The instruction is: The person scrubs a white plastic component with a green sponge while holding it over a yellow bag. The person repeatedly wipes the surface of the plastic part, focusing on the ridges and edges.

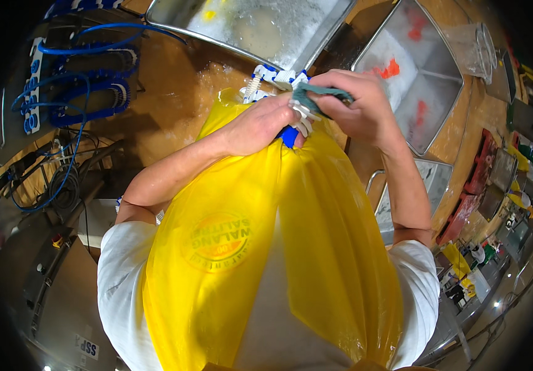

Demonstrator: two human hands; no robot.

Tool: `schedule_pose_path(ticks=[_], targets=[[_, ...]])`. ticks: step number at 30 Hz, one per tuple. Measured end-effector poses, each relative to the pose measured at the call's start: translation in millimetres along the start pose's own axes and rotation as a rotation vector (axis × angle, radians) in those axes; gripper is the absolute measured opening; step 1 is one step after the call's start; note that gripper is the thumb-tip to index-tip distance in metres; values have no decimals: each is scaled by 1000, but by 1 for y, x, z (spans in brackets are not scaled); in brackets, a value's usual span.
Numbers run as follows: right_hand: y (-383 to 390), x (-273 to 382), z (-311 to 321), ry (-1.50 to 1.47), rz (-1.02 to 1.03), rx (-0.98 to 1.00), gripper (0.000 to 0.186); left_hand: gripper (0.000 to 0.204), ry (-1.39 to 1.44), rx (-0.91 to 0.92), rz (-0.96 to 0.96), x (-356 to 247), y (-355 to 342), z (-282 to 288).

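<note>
In front of my chest, over the yellow plastic apron point(341, 247), both hands meet on a chain of white and blue plastic links point(265, 78). My left hand point(263, 127) is closed around it, with white link pieces and a blue part showing beside the fingers. A dark green scouring pad or folded cloth point(316, 98) is pinched between the thumb and fingers of my right hand point(362, 102) and presses against the links. Part of the chain is hidden behind my hands and the apron.
Ahead stands a metal basin point(208, 42) of foamy water. At its right is a metal sink point(447, 93) with suds and orange-red pieces. Similar blue and white chain loops point(93, 105) and a blue hose point(106, 28) lie at far left. The brown floor point(167, 80) looks wet.
</note>
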State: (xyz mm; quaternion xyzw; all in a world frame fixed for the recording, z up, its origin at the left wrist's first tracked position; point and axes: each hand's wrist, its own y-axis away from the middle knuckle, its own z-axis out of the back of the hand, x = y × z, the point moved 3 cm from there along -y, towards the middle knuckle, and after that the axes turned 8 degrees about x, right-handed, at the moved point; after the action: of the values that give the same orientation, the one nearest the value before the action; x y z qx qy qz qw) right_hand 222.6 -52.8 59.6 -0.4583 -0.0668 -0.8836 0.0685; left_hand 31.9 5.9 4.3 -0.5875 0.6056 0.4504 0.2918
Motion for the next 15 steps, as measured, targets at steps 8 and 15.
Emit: schedule_pose_path(ticks=[8,15], targets=[[19,3,17,-32,-131,-49,16,34,173,-6,-11,14,-6,16],[8,1,-7,106,-168,-116,17,29,57,7,-80,4,-2,18]])
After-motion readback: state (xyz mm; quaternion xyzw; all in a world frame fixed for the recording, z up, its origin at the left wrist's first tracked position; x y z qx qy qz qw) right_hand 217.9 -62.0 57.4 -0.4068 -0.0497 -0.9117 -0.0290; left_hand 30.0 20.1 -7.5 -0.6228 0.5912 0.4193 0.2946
